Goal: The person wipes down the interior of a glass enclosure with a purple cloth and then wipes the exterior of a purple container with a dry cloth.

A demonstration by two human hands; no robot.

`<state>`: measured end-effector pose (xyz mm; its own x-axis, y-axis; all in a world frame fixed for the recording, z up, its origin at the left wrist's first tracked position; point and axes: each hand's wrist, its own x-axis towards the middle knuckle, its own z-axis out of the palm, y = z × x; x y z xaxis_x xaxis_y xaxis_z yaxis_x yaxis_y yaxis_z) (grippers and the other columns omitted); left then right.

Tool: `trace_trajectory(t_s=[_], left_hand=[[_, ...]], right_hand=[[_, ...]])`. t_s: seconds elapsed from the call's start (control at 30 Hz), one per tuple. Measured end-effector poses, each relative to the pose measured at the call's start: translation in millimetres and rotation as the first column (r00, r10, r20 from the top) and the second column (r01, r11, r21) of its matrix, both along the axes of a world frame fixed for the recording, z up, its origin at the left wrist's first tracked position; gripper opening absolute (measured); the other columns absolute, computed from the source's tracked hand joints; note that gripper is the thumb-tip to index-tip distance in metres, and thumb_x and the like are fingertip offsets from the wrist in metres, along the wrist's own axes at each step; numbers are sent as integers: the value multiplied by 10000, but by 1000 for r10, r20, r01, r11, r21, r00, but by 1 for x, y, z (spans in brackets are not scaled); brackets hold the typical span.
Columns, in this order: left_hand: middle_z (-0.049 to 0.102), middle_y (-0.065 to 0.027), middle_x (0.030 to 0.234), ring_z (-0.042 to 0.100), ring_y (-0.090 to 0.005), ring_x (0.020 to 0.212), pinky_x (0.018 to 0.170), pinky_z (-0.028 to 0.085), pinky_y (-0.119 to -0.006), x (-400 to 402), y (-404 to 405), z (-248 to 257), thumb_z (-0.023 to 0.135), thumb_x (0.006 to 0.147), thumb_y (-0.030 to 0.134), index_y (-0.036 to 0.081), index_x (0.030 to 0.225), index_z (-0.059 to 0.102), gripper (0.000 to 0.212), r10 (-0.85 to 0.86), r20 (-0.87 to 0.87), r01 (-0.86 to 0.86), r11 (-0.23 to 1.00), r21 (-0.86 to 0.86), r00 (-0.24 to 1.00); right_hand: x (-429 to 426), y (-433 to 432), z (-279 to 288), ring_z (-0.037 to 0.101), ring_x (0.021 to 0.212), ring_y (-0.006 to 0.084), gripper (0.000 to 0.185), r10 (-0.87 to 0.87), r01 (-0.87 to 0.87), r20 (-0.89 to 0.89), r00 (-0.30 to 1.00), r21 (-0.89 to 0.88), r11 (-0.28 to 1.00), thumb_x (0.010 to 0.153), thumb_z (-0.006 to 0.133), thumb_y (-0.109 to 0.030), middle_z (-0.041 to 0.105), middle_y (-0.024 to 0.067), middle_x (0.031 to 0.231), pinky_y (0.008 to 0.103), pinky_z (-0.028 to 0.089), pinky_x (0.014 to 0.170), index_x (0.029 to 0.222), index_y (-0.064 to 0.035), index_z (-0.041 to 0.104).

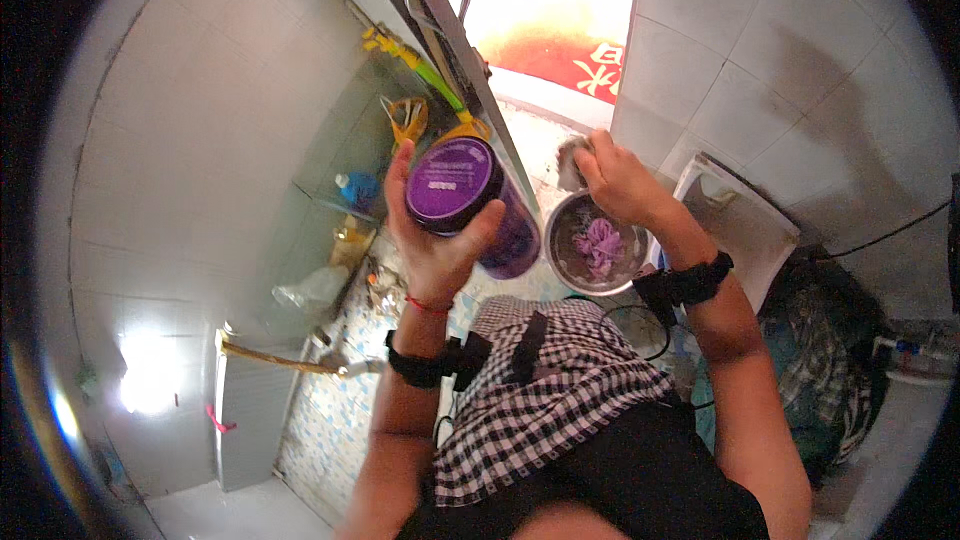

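Note:
My left hand (437, 255) grips a large purple plastic jar (451, 178) around its lid end. The jar is tilted, with its dark-rimmed purple lid turned up towards me; the lid bears writing. In my right hand (628, 178) is a crumpled grey cloth (574, 163), mostly hidden by the fingers. Just below that hand stands a round metal basin (556, 259), and my fingers overlap its far rim in the view. Inside the basin lies a bunched pink-purple cloth (600, 246), apparently in water.
A door edge (480, 67) slants beside the bright doorway. A blue bottle (360, 189) and bags (322, 285) sit on a left corner shelf. To the right are a white basin-like fixture (739, 221) and a heap of dark clothes (817, 352). The floor (330, 420) is tiled.

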<state>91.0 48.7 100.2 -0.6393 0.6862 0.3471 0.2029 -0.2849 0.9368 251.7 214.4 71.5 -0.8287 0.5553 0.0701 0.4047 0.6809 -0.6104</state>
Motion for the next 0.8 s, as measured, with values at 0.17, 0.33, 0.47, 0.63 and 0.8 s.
trace_trajectory(t_s=[0.17, 0.33, 0.47, 0.63, 0.8], left_hand=[[546, -125, 1134, 587, -187, 996, 889, 471, -321, -23, -21, -7, 813, 632, 97, 5, 1378, 248, 940, 118, -50, -122, 989, -80, 992], [544, -126, 1159, 582, -197, 1016, 908, 460, -335, -51, -59, -23, 793, 646, 70, 15, 1377, 245, 915, 218, 29, -214, 971, -111, 975], [531, -126, 1175, 565, -204, 1051, 923, 453, -345, -55, -73, -34, 836, 595, 123, 38, 1376, 235, 989, 272, 42, -263, 953, -149, 961], [445, -150, 1266, 508, -230, 1134, 966, 423, -343, -109, -85, -46, 850, 553, 151, 33, 1369, 230, 1031, 318, -115, -338, 901, -273, 941], [471, -153, 1181, 513, -266, 1080, 921, 422, -359, -185, -90, -72, 893, 485, 234, -2, 1351, 243, 1108, 301, -290, -352, 925, -144, 908]], right_hand=[[23, 17, -118, 561, 990, 433, 390, -63, 157, 400, 914, -207, 966, 869, 513, -273, 553, 331, 1071, 457, 466, 830, 1111, 33, 515], [14, 35, -175, 583, 1013, 365, 396, 85, 48, 673, 735, -176, 983, 827, 553, -279, 597, 233, 1110, 424, 470, 855, 1070, 30, 604], [-1, 30, -159, 635, 822, 357, 310, 55, 25, 687, 725, -106, 994, 805, 605, -311, 658, 191, 885, 401, 503, 746, 898, -23, 673], [-131, -59, -29, 581, 989, 292, 563, 180, -263, -238, 955, -389, 883, 817, 684, -309, 555, 203, 1129, 389, 477, 843, 1245, -16, 465], [-252, -112, 23, 513, 1050, 398, 860, 512, -534, -198, 836, -75, 842, 716, 728, -348, 464, 261, 1166, 412, 439, 909, 1371, -22, 276]])
